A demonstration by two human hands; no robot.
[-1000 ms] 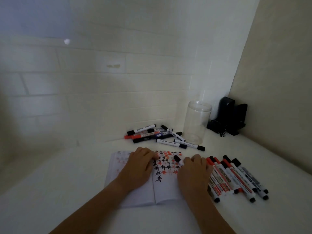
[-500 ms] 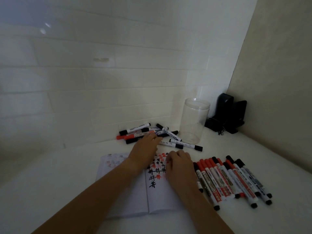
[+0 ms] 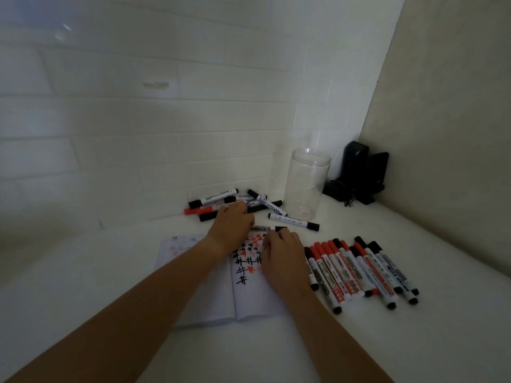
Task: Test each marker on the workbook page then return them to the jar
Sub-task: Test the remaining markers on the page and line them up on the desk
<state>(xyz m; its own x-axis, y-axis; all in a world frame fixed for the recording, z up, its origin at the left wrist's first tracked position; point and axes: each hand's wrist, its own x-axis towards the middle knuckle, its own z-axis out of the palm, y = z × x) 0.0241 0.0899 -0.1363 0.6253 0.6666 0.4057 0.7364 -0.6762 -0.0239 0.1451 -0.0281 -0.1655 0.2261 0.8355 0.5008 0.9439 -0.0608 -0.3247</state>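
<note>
Marker (image 3: 261, 228): I hold it across the workbook (image 3: 249, 297), left hand (image 3: 232, 230) gripping the barrel, right hand (image 3: 282, 244) pinching the cap, probably to uncap.

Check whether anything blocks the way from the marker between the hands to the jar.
Only partly: two loose markers lie on the counter between the held marker and the jar. They lie flat, the jar's mouth is open, so lifting over them looks clear.

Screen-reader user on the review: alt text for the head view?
Both hands hold one marker over an open workbook with tally marks: left hand on the barrel, right hand at the black cap. Markers lie on both sides; the clear jar stands empty.
</note>
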